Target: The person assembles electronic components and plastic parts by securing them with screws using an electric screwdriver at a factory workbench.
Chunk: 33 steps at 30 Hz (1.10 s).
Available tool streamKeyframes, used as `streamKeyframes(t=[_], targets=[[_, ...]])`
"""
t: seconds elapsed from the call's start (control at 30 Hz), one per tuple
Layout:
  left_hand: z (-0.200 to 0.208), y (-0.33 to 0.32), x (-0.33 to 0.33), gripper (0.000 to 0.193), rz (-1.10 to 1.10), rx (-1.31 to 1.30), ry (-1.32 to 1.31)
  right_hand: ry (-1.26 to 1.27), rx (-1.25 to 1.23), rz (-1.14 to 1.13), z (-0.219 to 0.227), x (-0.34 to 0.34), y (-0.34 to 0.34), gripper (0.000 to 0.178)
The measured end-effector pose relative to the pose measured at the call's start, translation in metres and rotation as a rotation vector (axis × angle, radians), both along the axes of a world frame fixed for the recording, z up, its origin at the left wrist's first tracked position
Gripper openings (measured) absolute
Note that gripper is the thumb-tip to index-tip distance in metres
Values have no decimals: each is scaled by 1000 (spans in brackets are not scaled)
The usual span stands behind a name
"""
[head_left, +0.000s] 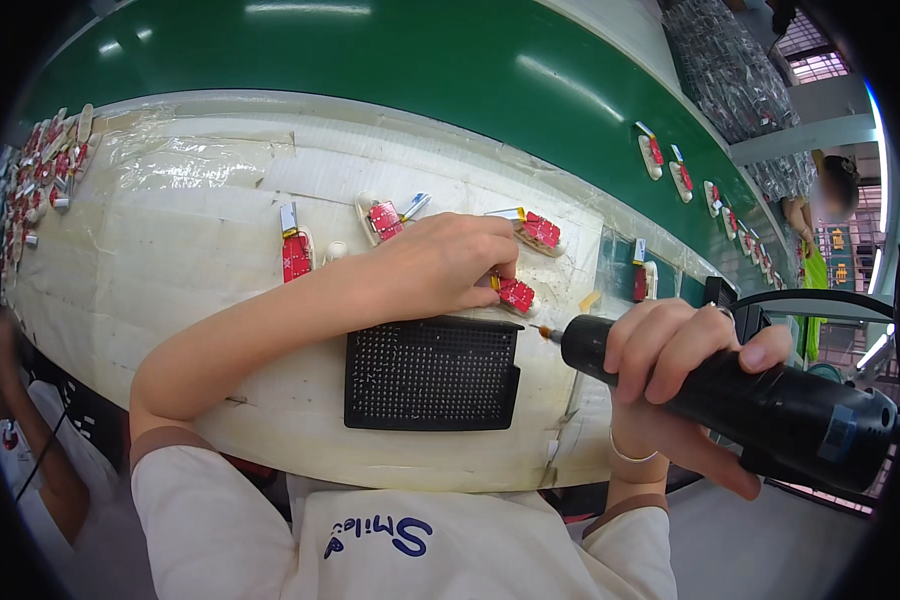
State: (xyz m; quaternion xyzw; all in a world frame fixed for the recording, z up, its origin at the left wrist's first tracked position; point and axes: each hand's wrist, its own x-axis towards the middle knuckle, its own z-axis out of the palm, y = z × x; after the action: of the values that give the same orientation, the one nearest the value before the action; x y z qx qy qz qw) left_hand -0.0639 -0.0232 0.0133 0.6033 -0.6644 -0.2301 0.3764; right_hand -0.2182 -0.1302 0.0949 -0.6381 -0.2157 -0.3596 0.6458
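Observation:
My left hand (448, 262) reaches across the bench with its fingers closed on a small pale casing with a red circuit board (516, 294). My right hand (675, 365) is wrapped round a black electric screwdriver (785, 415). Its bit (542, 332) points left, just below and right of the held casing, apart from it. Directly below my left hand lies a black screw tray (518, 385) with rows of tiny shiny dots. Other casings with red boards and silver cells lie nearby: one beyond my fingers (541, 232), one behind my wrist (383, 217), and one by my forearm (297, 255).
Many similar casings (50, 170) are heaped at the far left. Several more stand in a line (681, 178) along the green bench surface (400, 60) at right. A black cable (820, 295) runs behind the screwdriver. Other people are at far left and far right.

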Motion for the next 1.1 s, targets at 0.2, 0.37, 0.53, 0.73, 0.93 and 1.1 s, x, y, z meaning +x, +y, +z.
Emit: streamKeyframes(t=[0.2, 0.37, 0.53, 0.73, 0.93, 1.1], targets=[[0, 1, -2, 15, -7, -14, -50, 135, 71, -98, -14, 16, 9, 84], [1, 1, -1, 12, 2, 23, -30, 215, 59, -124, -17, 18, 13, 84], [1, -1, -1, 11, -5, -3, -13, 191, 57, -100, -25, 22, 8, 84], [0, -2, 0, 12, -1, 20, -19, 200, 81, -46, -23, 21, 9, 80], [2, -3, -1, 14, 0, 20, -21, 181, 135, 22, -27, 21, 5, 80], [2, -1, -2, 14, -2, 0, -33, 211, 124, 2, -22, 15, 7, 83]])
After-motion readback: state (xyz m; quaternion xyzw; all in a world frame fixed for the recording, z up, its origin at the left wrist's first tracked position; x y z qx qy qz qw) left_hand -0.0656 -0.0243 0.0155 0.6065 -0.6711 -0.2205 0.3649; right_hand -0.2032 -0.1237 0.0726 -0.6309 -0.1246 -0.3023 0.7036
